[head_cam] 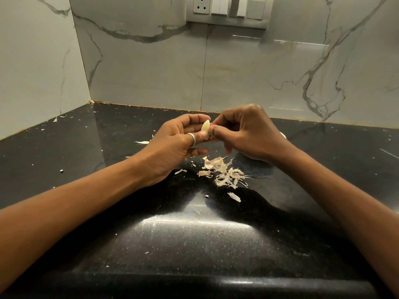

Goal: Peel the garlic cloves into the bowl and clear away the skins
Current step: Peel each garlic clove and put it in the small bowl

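Above the glossy black speckled stone countertop [86,147], the left hand [179,143], a silver ring [192,139] on its thumb, grips a pale cream garlic clove [205,128] upright between thumb and curled fingers. The right hand [248,134] pinches the clove's right edge with thumb and forefinger, though whether it has hold of skin or flesh is hard to tell. A loose heap of papery beige garlic skins [222,172] lies on the counter just below both hands.

A plain, wide silver ring [191,139] sits on the thumb of the left hand [172,145]. Both forearms are bare, running in from 8 o'clock and 4 o'clock. The right hand [248,134] is bare too.
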Tool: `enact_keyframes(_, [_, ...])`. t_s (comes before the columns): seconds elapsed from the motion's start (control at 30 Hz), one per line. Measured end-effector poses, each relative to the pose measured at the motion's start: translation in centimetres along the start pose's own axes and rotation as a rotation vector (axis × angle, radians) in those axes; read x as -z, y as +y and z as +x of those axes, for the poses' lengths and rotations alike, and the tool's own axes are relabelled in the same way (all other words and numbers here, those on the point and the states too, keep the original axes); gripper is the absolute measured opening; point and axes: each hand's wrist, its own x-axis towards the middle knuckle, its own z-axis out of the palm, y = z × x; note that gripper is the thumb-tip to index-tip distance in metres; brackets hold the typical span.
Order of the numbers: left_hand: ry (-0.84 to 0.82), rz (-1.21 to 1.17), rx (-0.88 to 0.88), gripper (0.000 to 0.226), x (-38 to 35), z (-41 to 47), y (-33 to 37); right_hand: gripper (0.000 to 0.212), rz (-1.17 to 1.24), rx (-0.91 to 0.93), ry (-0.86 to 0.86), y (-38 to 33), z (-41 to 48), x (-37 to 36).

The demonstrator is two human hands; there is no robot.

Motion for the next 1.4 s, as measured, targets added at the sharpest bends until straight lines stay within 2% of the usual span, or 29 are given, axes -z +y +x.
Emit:
enact_keyframes(0.2, [0.016, 0.161, -0.082, 0.031, 0.0, 0.0, -0.4, 0.011, 0.023, -0.031, -0.056, 0.5, 0.0, -0.1])
enact_keyframes(0.43, [-0.02, 0.197, -0.089, 0.031, 0.1, -0.1, -0.5, 0.013, 0.01, -0.024, -0.042, 0.5, 0.0, -0.1])
enact_keyframes(0.93, [-0.009, -0.018, 0.037, 0.033, 0.2, 0.0, 0.0, 0.02, 0.009, -0.045, 0.059, 0.2, 0.1, 0.8])
enact_keyframes(1.2, [0.014, -0.127, 0.085, 0.031, 0.3, -0.1, 0.6, 0.026, 0.115, -0.072, -0.059, 0.0, -0.1, 1.0])
enact_keyframes(1.4, [0.047, -0.15, 0.088, 0.024, 0.3, 0.0, 0.6, 0.029, 0.061, -0.04, -0.07, 0.3, -0.2, 0.9])
